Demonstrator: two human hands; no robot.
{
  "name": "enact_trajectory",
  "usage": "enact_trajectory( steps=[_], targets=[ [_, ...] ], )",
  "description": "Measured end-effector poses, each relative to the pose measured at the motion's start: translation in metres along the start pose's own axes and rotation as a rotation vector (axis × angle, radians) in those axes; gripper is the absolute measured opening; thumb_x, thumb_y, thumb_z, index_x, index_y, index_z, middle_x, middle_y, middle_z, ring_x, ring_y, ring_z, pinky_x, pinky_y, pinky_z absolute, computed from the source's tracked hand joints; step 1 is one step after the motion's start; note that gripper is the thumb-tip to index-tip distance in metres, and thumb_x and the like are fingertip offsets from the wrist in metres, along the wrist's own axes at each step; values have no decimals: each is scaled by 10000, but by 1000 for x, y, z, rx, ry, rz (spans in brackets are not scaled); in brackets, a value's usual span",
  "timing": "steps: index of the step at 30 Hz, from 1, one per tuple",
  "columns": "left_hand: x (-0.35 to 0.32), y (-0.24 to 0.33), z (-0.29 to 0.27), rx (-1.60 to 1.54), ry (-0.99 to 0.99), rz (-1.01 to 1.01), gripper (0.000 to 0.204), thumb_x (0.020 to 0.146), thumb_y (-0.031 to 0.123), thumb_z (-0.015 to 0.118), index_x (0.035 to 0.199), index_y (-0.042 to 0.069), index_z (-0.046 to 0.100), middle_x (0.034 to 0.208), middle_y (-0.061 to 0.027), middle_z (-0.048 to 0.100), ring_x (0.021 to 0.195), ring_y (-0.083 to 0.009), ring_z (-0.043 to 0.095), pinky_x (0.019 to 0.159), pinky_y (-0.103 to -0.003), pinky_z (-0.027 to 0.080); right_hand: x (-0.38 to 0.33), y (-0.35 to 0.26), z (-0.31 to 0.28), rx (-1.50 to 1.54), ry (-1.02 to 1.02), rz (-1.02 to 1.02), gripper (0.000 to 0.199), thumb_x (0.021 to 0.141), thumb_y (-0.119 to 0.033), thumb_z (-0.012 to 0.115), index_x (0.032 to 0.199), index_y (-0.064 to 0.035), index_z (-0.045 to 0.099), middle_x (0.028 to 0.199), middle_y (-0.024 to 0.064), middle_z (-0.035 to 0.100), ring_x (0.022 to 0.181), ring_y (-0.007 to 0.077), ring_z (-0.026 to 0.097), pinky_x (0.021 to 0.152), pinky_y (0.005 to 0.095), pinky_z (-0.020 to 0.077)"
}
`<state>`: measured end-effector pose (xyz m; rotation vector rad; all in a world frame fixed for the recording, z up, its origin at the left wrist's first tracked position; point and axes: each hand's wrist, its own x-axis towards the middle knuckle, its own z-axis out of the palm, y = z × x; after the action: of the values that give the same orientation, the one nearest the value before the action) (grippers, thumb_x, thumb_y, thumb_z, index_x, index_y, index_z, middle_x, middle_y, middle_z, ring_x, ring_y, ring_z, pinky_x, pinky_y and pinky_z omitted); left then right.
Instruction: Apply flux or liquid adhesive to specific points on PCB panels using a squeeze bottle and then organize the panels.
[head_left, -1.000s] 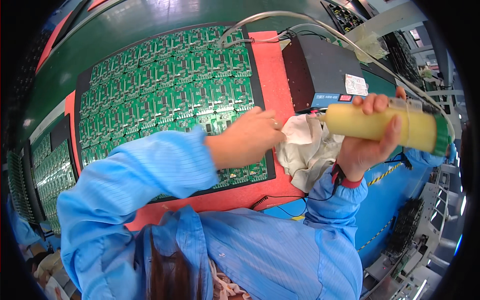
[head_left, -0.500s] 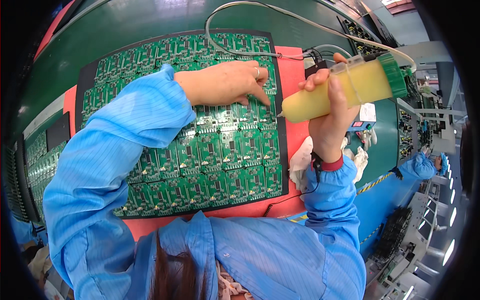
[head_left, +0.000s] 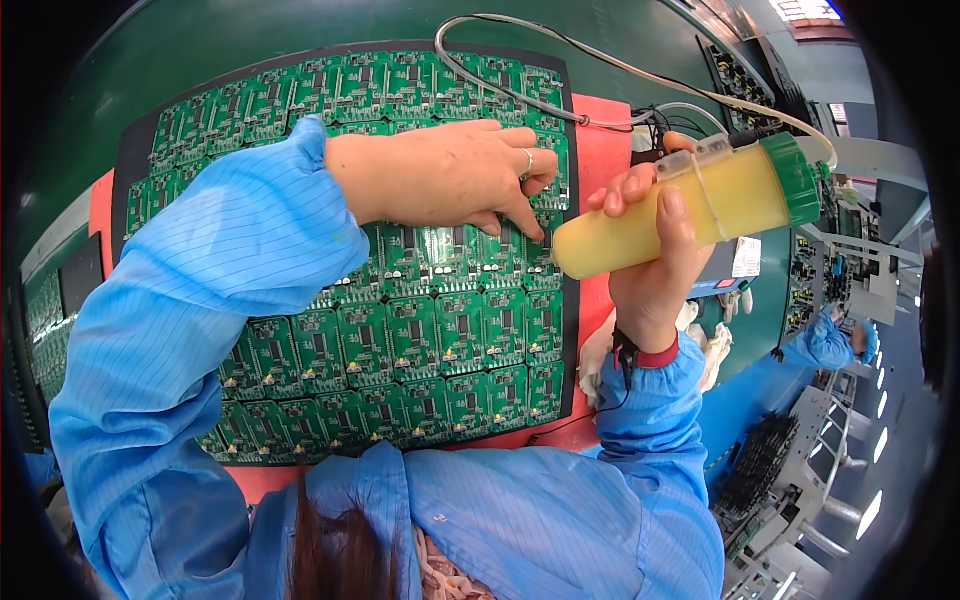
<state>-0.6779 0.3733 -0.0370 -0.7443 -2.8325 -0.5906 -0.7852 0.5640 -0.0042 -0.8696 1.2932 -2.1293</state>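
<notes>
In my right hand is a fat dispensing syringe of yellow paste, with a green cap and an air hose at its upper end. It lies tilted, its tip low at the right edge of a panel of green circuit boards, by my left fingertip. My left hand, wearing a ring, reaches over the boards with nothing visible in it. Its index finger points down to a board near the right edge, and the other fingers are bent. The boards lie in rows on a black sheet.
Under the black sheet is a red mat on a green table. White gloves and a blue box sit to the right. A wrist strap circles my right wrist. Another person works far right.
The view has shifted a little. My left index finger and the syringe tip both sit lower along the boards' right edge, and the tip has come closer to the boards.
</notes>
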Motion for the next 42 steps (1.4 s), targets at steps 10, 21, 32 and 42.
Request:
enact_trajectory(
  steps=[10, 21, 32, 42],
  targets=[
    [-3, -1, 4, 37, 13, -9, 317, 765, 190, 724, 1075, 254, 729, 1120, -23, 505, 996, -216, 518, 870, -353, 453, -1, 2, -1, -21, -62, 42, 513, 900, -110, 635, 1345, 30, 420, 823, 124, 630, 684, 209, 621, 650, 317, 531],
    [-1, -2, 1, 69, 4, -6, 336, 764, 197, 722, 1094, 263, 720, 1126, -16, 505, 997, -218, 519, 878, -357, 444, 2, -1, -2, -6, -90, 45, 538, 892, -117, 633, 1355, 21, 397, 847, 126, 625, 698, 214, 616, 674, 335, 532],
    [-10, 0, -7, -12, 122, 0, 321, 727, 182, 749, 1044, 230, 729, 1089, -24, 524, 976, -225, 518, 887, -374, 426, 2, -2, 27, 195, -106, -18, 573, 910, -135, 616, 1389, 11, 338, 853, 113, 612, 707, 206, 599, 681, 337, 542],
    [-33, 4, -10, -10, 64, -39, 232, 700, 192, 762, 930, 216, 742, 1063, -4, 537, 975, -219, 519, 887, -378, 411, 1, 15, 30, 70, -137, 10, 517, 917, -127, 605, 1359, 25, 384, 855, 120, 620, 705, 211, 605, 682, 342, 544]
  ],
)
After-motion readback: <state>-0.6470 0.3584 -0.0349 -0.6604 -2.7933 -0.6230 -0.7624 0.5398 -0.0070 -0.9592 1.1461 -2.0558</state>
